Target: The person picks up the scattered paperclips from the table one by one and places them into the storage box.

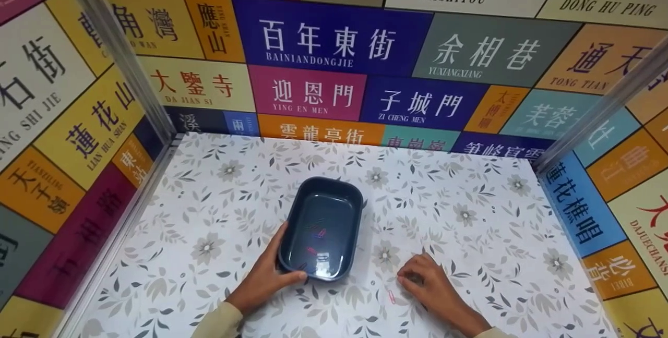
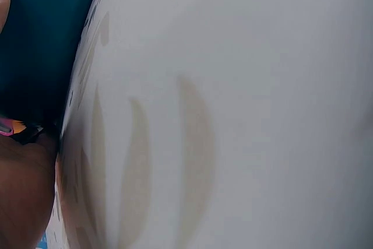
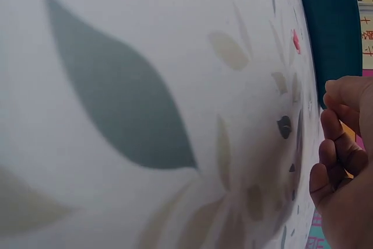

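A dark blue rectangular dish (image 1: 344, 192) with rounded corners stands on the table, several small paper clips (image 1: 312, 250) on its bottom. My left hand (image 1: 266, 270) grips its near left side, thumb at the near rim and fingers along the side wall. In the left wrist view the dish's outer wall (image 2: 41, 39) looks teal. To the right of the dish, my right hand (image 1: 428, 280) is low over the table, its fingers curled and thumb close to the index finger. Nothing shows between them in the right wrist view. A pink paper clip (image 1: 392, 297) lies on the table beside that hand.
A white cloth with grey leaves and flowers (image 1: 229, 171) covers the table. Colourful panels with printed street names (image 1: 334, 40) enclose it at the back, left and right. Metal corner posts (image 1: 125, 56) stand where the panels meet.
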Demonstrator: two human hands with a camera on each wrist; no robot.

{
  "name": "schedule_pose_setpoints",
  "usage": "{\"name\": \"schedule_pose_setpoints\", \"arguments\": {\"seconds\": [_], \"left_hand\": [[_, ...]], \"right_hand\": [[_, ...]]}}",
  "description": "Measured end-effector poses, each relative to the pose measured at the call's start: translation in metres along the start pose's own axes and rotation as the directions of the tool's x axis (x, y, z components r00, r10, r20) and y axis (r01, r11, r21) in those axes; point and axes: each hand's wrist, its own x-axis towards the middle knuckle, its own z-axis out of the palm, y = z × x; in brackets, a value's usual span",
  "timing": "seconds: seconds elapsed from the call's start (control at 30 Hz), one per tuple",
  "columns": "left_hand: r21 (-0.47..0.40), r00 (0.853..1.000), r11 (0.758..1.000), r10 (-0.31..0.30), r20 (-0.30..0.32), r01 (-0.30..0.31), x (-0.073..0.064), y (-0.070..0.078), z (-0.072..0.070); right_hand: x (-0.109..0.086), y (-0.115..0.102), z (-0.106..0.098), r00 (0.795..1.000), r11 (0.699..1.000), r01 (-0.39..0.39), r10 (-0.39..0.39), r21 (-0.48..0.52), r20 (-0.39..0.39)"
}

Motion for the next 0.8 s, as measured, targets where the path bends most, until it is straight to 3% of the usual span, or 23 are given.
{"name": "schedule_pose_setpoints", "arguments": {"seconds": [0.4,0.8], "left_hand": [[-0.001,0.999,0.999,0.032,-0.013,-0.032,0.000,0.000,0.000],[-0.001,1.000,1.000,0.022,-0.012,-0.022,0.000,0.000,0.000]], "right_hand": [[-0.010,0.003,0.005,0.999,0.999,-0.047,0.047,-0.012,-0.027],[-0.015,0.001,0.008,0.999,1.000,-0.014,0.013,-0.011,-0.050]]}}
